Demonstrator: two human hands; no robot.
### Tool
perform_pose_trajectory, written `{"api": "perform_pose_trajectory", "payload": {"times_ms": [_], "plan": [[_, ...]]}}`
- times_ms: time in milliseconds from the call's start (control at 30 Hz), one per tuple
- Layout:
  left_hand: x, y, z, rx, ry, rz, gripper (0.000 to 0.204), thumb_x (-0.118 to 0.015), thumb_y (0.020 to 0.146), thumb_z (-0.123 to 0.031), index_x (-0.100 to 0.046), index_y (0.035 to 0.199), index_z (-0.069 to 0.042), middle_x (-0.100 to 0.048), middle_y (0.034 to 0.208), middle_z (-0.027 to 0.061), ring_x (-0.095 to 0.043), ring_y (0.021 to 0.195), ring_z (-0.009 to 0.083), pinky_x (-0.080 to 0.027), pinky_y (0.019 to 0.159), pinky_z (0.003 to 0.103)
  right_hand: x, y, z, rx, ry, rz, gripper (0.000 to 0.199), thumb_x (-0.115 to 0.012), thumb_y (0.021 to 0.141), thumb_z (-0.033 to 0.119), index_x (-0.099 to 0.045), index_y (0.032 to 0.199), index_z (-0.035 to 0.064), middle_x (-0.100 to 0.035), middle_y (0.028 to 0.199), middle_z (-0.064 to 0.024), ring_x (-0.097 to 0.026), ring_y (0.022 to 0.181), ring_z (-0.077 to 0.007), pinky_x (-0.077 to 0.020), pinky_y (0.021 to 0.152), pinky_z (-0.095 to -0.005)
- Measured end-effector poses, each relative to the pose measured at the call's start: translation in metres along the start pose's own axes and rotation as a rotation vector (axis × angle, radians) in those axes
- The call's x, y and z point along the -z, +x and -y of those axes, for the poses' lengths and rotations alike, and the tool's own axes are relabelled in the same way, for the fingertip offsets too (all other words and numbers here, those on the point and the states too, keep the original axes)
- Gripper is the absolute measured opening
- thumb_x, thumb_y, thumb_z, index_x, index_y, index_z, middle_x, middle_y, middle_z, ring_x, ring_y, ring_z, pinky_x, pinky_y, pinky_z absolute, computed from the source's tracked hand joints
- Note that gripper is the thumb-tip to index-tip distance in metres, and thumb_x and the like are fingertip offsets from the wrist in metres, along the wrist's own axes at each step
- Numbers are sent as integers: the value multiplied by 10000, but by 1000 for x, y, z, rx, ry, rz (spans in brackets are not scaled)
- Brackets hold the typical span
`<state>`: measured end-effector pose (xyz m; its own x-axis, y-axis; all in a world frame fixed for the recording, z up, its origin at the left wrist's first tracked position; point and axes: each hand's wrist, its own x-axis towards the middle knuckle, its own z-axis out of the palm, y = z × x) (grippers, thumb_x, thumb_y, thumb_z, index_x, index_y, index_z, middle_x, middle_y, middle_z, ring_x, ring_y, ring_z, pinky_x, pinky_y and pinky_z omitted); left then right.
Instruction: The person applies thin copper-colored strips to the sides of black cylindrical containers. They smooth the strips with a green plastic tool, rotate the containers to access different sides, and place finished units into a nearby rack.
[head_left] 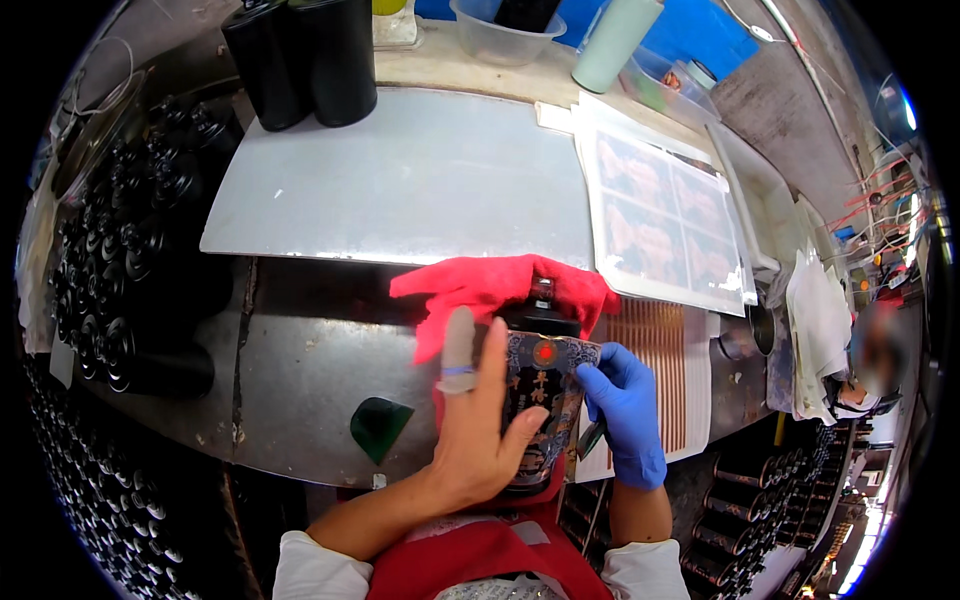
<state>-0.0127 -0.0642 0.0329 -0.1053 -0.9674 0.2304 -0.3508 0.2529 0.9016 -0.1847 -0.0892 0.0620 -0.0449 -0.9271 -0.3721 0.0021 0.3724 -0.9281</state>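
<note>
In front of me a black bottle [542, 323] with a narrow neck lies on a red cloth [470, 282], its neck pointing away. A dark decorated label [541, 395] with a red-orange round mark covers its upper side. My left hand [473, 425] lies flat along the label's left side, fingers stretched out, with a pale finger cover and a blue band on one finger. My right hand [628, 410], in a blue glove, pinches the label's right edge. A small dark flat piece [590, 440] shows below its fingers. A dark green scraper [381, 428] rests left of my left hand.
Black bottles crowd the left side [150, 220], and two black cylinders [340, 65] stand on the grey board [400, 180]. Printed sheets [665, 215] and a copper-striped sheet [660, 370] lie right. Behind are a plastic bowl [500, 42] and a pale green bottle [615, 45].
</note>
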Motion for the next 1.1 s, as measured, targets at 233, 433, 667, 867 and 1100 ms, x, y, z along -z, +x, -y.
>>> {"api": "perform_pose_trajectory", "payload": {"times_ms": [233,433,667,867,1100], "plan": [[0,-6,-2,68,-83,224,755,-490,888,-177,-2,1410,66,-18,1434,355,-55,1351,460,-118,1081,433,4,0,-9,-36,-31,0,128,-676,811,111,-585,844,28,-599,712,-5,-471,508,-17,-339,416,-149],[-3,-10,6,39,-79,179,811,-560,859,-255,-51,1423,28,-30,1391,411,-216,1271,519,-256,1024,445,7,2,-10,-44,-43,14,134,-685,801,110,-581,842,35,-611,732,-9,-477,504,-19,-347,424,-149],[7,0,4,100,-97,217,841,-558,849,-220,5,1422,33,-249,1361,326,-323,1235,427,-262,1026,403,-2,12,6,25,-50,10,144,-688,793,96,-590,876,30,-592,717,7,-510,562,-25,-362,442,-150],[2,2,9,146,-269,215,832,-512,848,-164,60,1417,40,-391,1272,240,-432,1139,318,-303,997,362,10,25,-6,13,8,-2,151,-609,866,178,-599,846,29,-587,723,-4,-431,490,-21,-327,438,-159],[10,-15,22,-32,-86,295,690,-511,875,-196,-147,1420,23,-44,1426,360,-115,1333,464,-130,1075,431,17,-31,-18,-198,-43,192,202,-701,770,151,-615,908,32,-584,713,28,-496,604,-11,-352,464,-151]]}}
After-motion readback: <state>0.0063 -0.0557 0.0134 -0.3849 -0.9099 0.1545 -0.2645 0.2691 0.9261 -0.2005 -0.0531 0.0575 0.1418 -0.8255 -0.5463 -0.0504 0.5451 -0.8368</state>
